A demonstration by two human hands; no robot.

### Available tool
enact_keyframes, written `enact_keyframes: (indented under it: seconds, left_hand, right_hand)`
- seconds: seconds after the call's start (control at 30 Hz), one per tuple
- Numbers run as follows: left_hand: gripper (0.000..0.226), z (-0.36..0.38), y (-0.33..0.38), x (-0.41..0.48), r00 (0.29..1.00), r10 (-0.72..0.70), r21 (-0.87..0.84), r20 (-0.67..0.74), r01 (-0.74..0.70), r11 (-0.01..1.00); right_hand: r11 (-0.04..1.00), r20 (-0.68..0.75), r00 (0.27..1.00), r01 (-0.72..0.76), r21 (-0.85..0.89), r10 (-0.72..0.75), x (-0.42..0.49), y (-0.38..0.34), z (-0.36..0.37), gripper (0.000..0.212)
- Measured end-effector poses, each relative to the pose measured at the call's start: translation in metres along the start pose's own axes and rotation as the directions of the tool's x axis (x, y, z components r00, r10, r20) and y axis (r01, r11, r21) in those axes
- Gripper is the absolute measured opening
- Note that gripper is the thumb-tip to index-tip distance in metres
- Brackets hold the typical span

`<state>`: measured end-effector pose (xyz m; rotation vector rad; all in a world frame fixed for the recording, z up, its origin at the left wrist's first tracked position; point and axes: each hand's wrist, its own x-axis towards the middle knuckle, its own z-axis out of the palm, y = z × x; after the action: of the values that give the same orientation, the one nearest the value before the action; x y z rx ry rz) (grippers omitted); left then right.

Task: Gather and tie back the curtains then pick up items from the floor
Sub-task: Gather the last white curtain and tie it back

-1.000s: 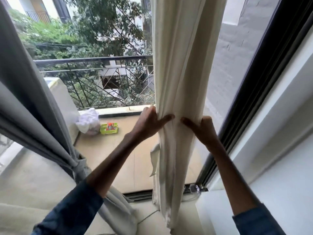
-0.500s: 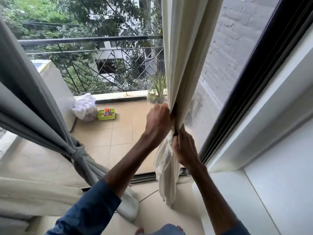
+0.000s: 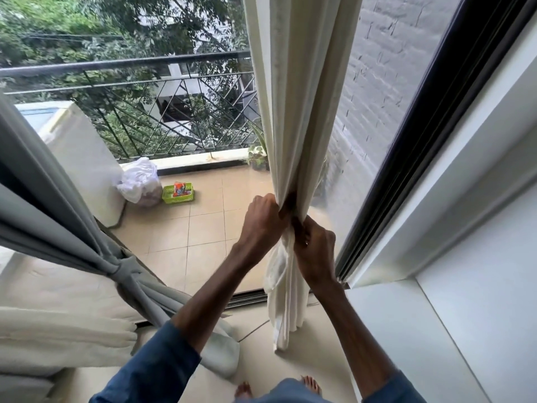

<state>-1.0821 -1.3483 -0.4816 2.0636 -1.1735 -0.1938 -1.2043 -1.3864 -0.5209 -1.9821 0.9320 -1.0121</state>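
Hands both gripping cream curtain (image 3: 296,97), left hand (image 3: 263,225) above right hand (image 3: 315,251), dark window frame (image 3: 418,141) just right

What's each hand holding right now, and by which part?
Both grip the cream curtain where it is gathered into a narrow bunch: the left hand at the top of the bunch, the right hand just below it. The loose tail hangs beneath.
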Motion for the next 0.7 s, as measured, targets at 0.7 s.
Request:
enact_keyframes:
  seconds: [0.7]
  left_hand:
    - [0.025,0.008,0.004,0.027,0.995,-0.091,0.069,0.049,0.088,0.994]
  right_hand:
    - [0.99,0.039,0.991,0.131,-0.056,-0.129,0.004,0.0,0.013,0.019]
